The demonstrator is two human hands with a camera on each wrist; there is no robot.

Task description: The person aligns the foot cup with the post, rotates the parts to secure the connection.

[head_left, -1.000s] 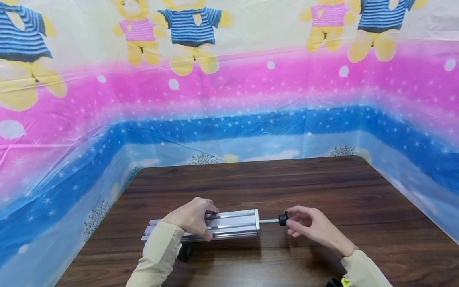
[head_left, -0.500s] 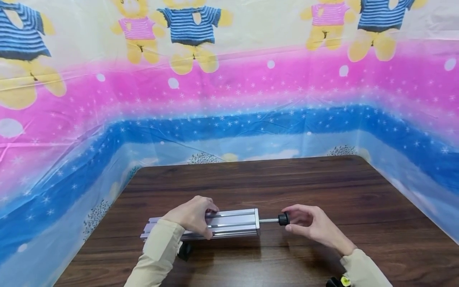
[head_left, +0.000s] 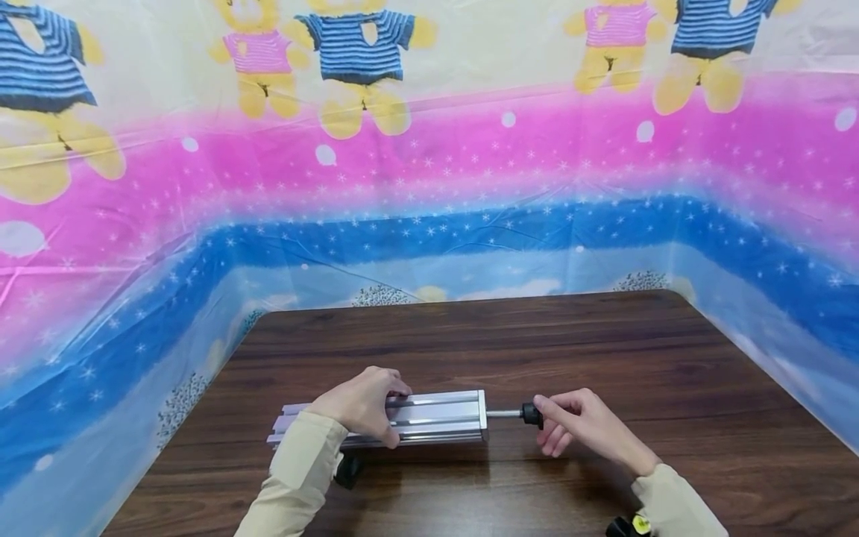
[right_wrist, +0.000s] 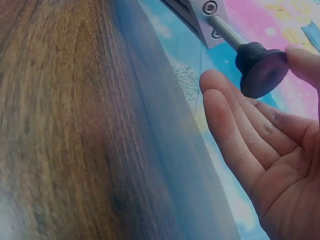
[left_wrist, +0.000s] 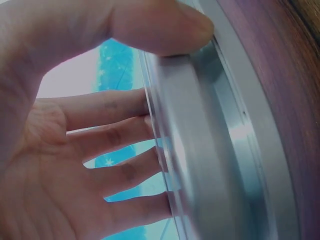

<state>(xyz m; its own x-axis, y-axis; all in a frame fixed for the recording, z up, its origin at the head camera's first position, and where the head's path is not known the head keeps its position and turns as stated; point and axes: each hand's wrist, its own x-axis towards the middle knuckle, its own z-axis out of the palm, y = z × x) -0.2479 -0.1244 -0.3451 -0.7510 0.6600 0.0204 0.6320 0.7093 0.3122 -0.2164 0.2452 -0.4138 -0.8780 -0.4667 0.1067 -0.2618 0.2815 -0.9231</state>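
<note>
At the left, the person's pale sleeve (head_left: 298, 455) leads up to the left hand (head_left: 362, 404), which arches over the metal profile (head_left: 439, 412) from above. The thumb presses along the near side and the four fingers reach over to the far side, spread slightly apart in the left wrist view, so the hand has the profile firmly between them. A gap shows between palm and metal.

The profile lies sideways on the near half of the dark wood-grain table (head_left: 577, 335). It is silvery and straight, with long grooves running its length; its left end juts out past the wrist. A flat end plate (head_left: 482, 415) caps the right end, and the right wrist view shows socket-head bolts set in it.

From the plate a threaded rod (head_left: 503, 414) sticks out to the right, ending in a black knob (head_left: 532, 414) with a narrow collar and a wide, round flange.

Rightmost, the right hand (head_left: 584, 429) comes in from the near right corner. Its thumb touches the flange's edge, while the other fingers extend loosely beneath and beside the knob, not wrapped around it.
</note>
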